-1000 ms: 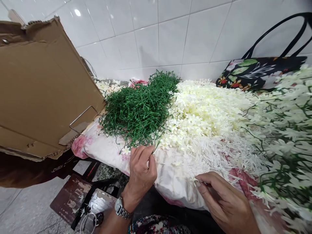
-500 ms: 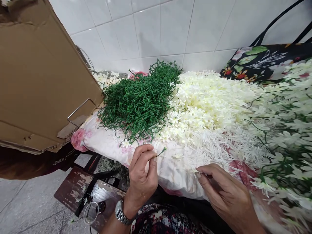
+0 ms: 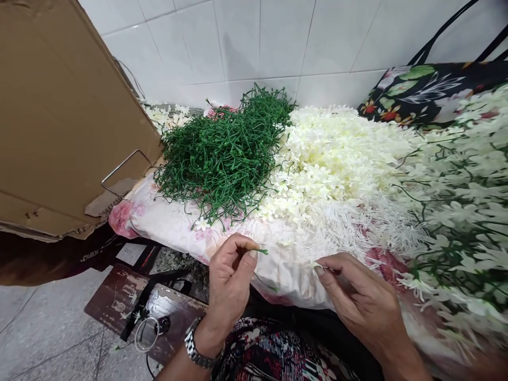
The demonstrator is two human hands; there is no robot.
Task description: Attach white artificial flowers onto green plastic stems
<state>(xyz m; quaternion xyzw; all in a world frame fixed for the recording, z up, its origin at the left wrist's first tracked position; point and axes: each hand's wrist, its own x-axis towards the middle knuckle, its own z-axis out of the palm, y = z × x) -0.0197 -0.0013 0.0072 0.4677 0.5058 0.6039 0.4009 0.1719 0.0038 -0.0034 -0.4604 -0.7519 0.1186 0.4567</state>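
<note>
My left hand (image 3: 230, 280) pinches a thin green plastic stem (image 3: 262, 252) between thumb and forefinger, its tip pointing right. My right hand (image 3: 359, 299) is closed in a pinch on a small white piece (image 3: 317, 265), facing the stem's tip a short way off. Just beyond my hands lie a tangled heap of green stems (image 3: 226, 153), a heap of cream artificial flowers (image 3: 337, 159) and white spiky plastic pieces (image 3: 357, 227), all on a flowered cloth (image 3: 166, 227).
A large cardboard sheet (image 3: 59, 116) leans at the left. Finished green-and-white flower sprays (image 3: 464, 185) pile up at the right, with a black flowered bag (image 3: 428, 90) behind them against the tiled wall. A dark wooden board (image 3: 127, 301) lies on the floor.
My left hand has drawn one green stem out of the heap and back towards me. Both hands have come closer together. The view has tipped down a little.
</note>
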